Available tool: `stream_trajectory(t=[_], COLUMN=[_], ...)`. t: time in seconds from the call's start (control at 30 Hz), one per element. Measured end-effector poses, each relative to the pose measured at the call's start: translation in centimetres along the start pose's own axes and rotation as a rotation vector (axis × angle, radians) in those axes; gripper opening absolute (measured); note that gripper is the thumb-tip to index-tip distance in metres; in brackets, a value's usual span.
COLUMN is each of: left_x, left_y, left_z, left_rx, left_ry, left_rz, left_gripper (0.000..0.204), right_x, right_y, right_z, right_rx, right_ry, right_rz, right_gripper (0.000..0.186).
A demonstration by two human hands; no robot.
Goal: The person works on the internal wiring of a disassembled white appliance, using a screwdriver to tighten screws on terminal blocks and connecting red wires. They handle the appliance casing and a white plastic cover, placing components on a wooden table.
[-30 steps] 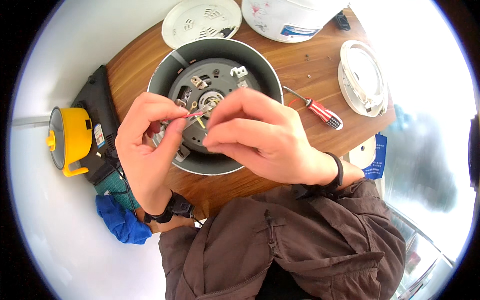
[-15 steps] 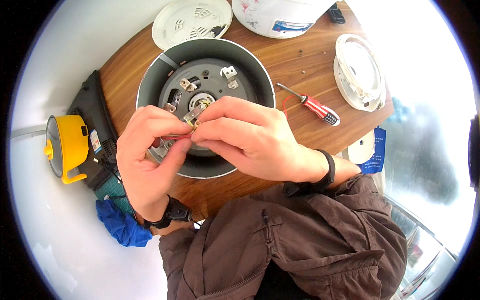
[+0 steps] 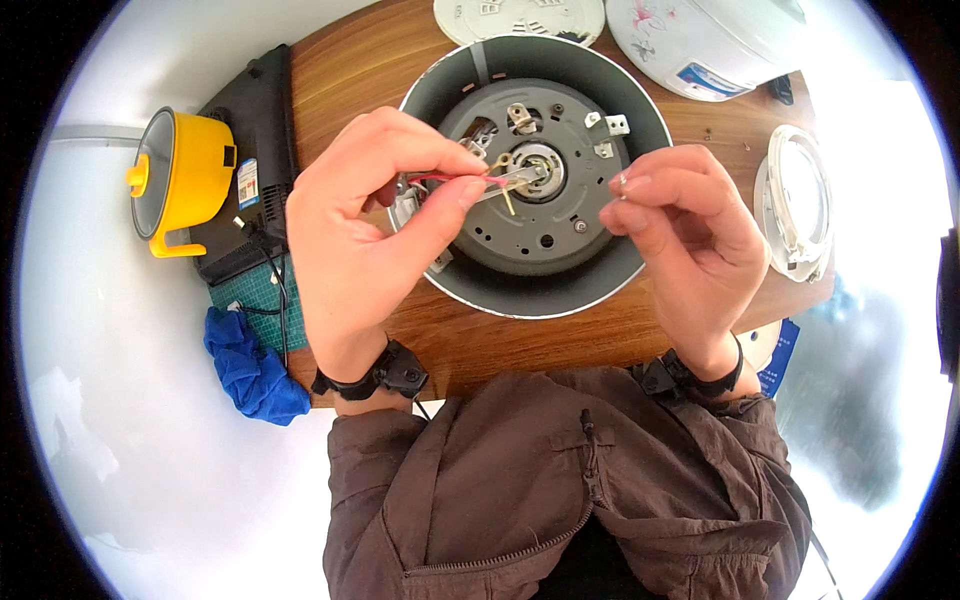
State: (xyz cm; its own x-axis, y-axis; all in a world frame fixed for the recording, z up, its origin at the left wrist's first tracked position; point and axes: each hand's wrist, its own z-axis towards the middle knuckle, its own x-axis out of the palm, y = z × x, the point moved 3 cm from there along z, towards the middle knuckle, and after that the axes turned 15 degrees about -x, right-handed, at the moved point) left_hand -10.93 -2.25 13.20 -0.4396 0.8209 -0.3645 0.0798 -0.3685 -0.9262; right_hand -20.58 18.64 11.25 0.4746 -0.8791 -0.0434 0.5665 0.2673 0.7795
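Note:
My left hand (image 3: 370, 220) pinches a red wire (image 3: 430, 178) above the grey round appliance housing (image 3: 550, 280). Inside the housing are a metal plate (image 3: 540, 240) with brackets (image 3: 616, 124), a centre fitting (image 3: 536, 170) and thin yellowish leads (image 3: 508, 204) with a terminal beside my left fingertips. My right hand (image 3: 690, 230) is raised over the housing's right side, apart from the left, thumb and finger pinched on something tiny and silvery that I cannot make out. The screwdriver is out of sight.
A vented white cover (image 3: 517, 18) and white floral cooker body (image 3: 705, 35) stand behind; a white lid (image 3: 797, 200) lies right. At left are a yellow pot (image 3: 185, 170) on a black board (image 3: 265, 100), a green mat (image 3: 245, 295) and a blue cloth (image 3: 250, 370) by the wooden table's edge (image 3: 460, 375).
My right hand has pulled away rightward from my left hand, which still pinches the red wire. The view has shifted, so the housing appears higher and farther right, and the screwdriver is now hidden.

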Motion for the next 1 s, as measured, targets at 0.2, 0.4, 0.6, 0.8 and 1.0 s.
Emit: stream_trajectory(t=[0.2,0.4,0.6,0.8,1.0], left_x=[0.7,0.8,1.0,1.2,1.2], left_y=[0.0,-0.1,0.0,-0.1,0.0], left_z=[0.0,-0.1,0.0,-0.1,0.0], left_rx=[0.016,0.001,0.021,0.01,0.059], left_ry=[0.045,0.052,0.064,0.052,0.038], left_rz=[0.022,-0.03,-0.057,-0.052,-0.025], left_gripper=[0.016,0.016,0.017,0.018,0.018], right_x=[2.0,2.2,2.2,2.1,2.1], right_y=[0.5,0.0,-0.2,-0.2,-0.3], right_z=[0.4,0.4,0.6,0.1,0.2], right_rx=[0.09,0.182,0.165,0.208,0.175], right_ry=[0.109,0.073,0.092,0.106,0.128], right_rz=[0.039,0.113,0.108,0.09,0.058], right_gripper=[0.017,0.015,0.016,0.014,0.014])
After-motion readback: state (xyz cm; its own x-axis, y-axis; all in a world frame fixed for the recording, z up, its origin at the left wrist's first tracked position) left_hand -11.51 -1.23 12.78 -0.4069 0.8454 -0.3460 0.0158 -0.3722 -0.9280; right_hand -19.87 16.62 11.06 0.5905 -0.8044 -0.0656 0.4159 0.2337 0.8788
